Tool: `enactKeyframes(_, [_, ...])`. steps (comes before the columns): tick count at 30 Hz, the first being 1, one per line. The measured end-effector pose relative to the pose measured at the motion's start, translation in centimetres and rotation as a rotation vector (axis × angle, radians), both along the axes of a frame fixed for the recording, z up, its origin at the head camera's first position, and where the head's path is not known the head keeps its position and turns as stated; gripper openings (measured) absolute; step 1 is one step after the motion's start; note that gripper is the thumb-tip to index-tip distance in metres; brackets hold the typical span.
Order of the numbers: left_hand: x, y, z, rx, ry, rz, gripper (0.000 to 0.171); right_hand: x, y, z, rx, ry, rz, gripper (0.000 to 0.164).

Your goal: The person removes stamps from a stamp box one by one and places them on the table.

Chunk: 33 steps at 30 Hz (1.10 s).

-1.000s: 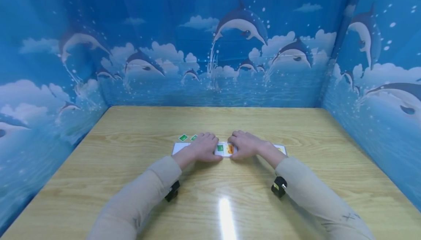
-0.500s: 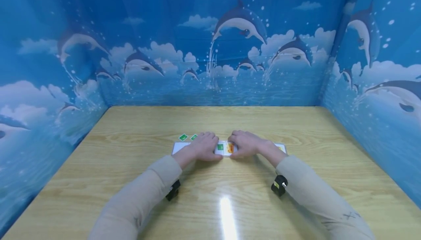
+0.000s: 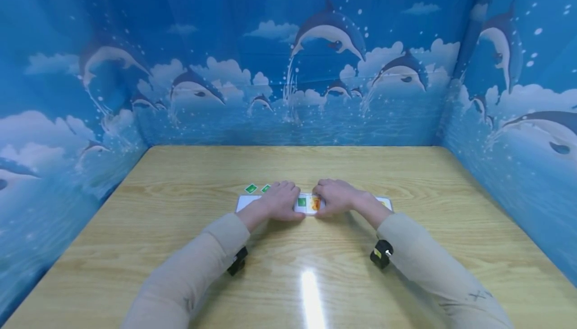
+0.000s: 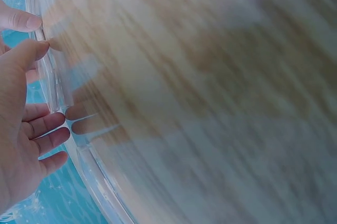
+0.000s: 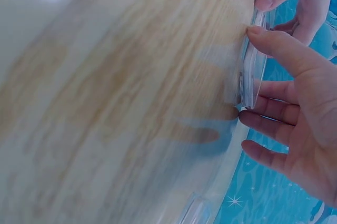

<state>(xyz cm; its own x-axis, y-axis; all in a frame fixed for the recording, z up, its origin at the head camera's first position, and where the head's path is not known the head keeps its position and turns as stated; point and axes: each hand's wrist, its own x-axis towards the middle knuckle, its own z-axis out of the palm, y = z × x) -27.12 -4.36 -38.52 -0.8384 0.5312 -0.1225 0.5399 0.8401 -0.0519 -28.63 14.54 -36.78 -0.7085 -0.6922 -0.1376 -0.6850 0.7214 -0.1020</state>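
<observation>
A small clear-edged tray (image 3: 308, 205) with a white face lies between my two hands. A green picture square (image 3: 302, 202) and an orange picture (image 3: 315, 203) show on it. My left hand (image 3: 279, 202) grips its left end, thumb at the near edge and fingers at the far edge. Likewise, my right hand (image 3: 338, 200) grips the right end. In the left wrist view the tray's clear rim (image 4: 50, 82) runs between thumb and fingers; the right wrist view shows the rim (image 5: 247, 77) close over the table. The tray's ends are hidden beneath the hands.
White-faced pieces show beyond each hand, one at the left (image 3: 246, 202) and one at the right (image 3: 385, 203), the latter with a yellow mark. Two green cards (image 3: 251, 189) lie behind the left hand. Dolphin-printed curtains (image 3: 288, 68) enclose the wooden table (image 3: 288, 169).
</observation>
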Motion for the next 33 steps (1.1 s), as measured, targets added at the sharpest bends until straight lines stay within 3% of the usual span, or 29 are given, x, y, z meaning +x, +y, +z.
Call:
enactKeyframes(15, [-0.22, -0.08, 0.03, 0.026, 0.009, -0.019, 0.07, -0.34, -0.1, 0.02, 0.024, 0.029, -0.01, 0.066])
enactKeyframes(33, [-0.36, -0.3, -0.07, 0.034, 0.006, -0.023, 0.073, 0.03, -0.02, 0.03, -0.007, 0.001, -0.039, 0.067])
